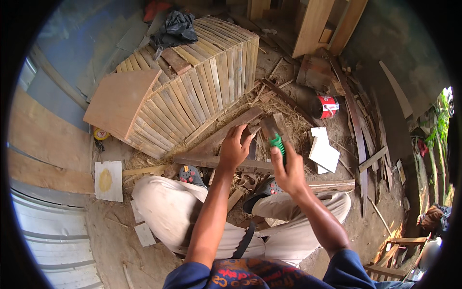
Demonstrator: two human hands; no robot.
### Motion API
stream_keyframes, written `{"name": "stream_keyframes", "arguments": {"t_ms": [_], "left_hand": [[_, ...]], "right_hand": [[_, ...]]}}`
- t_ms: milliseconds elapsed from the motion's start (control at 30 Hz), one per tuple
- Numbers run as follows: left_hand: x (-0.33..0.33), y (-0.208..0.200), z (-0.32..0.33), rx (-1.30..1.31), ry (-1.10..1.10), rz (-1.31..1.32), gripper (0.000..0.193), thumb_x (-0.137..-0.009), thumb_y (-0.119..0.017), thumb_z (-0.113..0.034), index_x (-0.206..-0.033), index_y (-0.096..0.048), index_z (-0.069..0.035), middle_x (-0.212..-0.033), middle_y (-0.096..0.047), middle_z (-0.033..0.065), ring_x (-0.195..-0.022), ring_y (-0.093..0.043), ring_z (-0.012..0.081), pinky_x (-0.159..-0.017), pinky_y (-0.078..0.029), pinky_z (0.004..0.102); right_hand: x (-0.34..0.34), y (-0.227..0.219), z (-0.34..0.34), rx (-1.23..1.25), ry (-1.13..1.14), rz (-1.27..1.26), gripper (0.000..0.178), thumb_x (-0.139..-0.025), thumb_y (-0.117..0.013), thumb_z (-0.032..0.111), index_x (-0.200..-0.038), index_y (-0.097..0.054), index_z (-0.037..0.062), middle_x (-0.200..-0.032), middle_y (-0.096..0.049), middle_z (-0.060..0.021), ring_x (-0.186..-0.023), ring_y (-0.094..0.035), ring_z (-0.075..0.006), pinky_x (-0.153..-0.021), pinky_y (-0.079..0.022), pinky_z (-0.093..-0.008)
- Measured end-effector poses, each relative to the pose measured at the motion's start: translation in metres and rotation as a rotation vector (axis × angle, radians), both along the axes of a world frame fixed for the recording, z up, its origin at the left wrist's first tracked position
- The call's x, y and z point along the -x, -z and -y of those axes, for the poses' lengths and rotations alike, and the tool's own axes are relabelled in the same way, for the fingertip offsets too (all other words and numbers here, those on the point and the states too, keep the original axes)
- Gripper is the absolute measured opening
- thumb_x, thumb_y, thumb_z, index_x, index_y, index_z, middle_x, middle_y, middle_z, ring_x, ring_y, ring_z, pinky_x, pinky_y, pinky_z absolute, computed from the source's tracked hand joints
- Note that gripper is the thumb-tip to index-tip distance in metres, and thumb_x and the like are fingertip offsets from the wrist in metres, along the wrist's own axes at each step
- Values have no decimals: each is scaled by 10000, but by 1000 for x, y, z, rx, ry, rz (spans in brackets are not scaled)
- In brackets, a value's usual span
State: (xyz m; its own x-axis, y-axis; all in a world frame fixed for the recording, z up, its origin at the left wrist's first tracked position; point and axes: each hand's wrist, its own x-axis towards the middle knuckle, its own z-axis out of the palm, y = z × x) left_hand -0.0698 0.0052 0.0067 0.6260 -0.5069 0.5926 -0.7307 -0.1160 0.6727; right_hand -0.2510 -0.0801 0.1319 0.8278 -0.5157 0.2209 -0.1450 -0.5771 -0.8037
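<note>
Inspection point: the dark wooden batten (226,129) lying on the straw-strewn ground in front of the seated person's knees serves as the landmark.

Left hand (234,148): fingers curled and pressed down on the near end of the batten, pinning it in place. Grip appears firm; fingertips hide the exact contact line.

Right hand (288,171): closed in a fist around the green handle of a broad-bladed cutting tool (273,136), just right of the batten. The blade rises from the fist and tilts toward the batten's end; whether its edge touches the wood cannot be told.

Surroundings: behind the batten stands a slatted bamboo crate (202,82) with a flat board (122,101) leaning on its left flank and a black cloth (175,28) on top. Right of the batten and well apart lies a red tin can (327,107); nearer on that side, white tile pieces (323,151). A second plank (221,163) crosses below the batten, over the sandalled feet.

Assessment: the work looks to be at the trimming or chopping stage, workpiece steadied, tool raised. The next stroke would call for the blade to land clear of the holding fingers, which sit close to the tool.
</note>
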Motion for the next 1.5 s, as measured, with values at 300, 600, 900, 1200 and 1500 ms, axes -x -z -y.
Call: {"name": "stream_keyframes", "arguments": {"t_ms": [300, 600, 900, 1200, 1500], "left_hand": [[0, 5, 5, -11, -62, 46, 382, -918, -694, -194, -1242, -602, -13, -1126, -659, 216, -1017, -665, 380, -868, -548, 438], [-12, 17, 3, 127, 33, -219, 357, -1008, -575, -193, -1302, -538, 7, -1170, -630, 238, -1049, -630, 394, -904, -510, 432], [-35, -26, -15, 571, -53, -457, 392, -1080, -505, -298, -1302, -536, 24, -1127, -631, 54, -1000, -565, 113, -914, -441, 269], [-44, -47, -24, 430, 39, -599, 557, -1097, -375, -470, -1261, -638, -7, -924, -654, 17, -788, -579, 100, -699, -471, 261], [-13, 42, -5, 368, 236, -1057, 661, -1059, -406, -551, -780, -673, -15, -682, -632, 62, -592, -592, 134, -562, -462, 273]], "right_hand": [[-9, 10, 0, -176, -2, 174, 321, -1034, -532, 276, -1114, -539, -34, -649, -588, -127, -575, -607, -219, -561, -454, -352], [-2, 42, 2, -389, 63, 331, 332, -1054, -533, 330, -1037, -543, -2, -690, -562, -39, -608, -534, -102, -547, -423, -294], [14, 67, -29, -640, 100, 161, 317, -1017, -630, 328, -991, -568, 18, -706, -528, 17, -601, -464, -62, -533, -395, -270], [9, 54, -31, -542, -21, 146, 338, -1027, -606, 330, -958, -559, 2, -696, -569, -23, -604, -522, -87, -546, -426, -285], [11, 30, -8, -243, 0, 81, 400, -1024, -608, 330, -1113, -534, -53, -709, -576, -117, -638, -548, -150, -589, -446, -342]]}}
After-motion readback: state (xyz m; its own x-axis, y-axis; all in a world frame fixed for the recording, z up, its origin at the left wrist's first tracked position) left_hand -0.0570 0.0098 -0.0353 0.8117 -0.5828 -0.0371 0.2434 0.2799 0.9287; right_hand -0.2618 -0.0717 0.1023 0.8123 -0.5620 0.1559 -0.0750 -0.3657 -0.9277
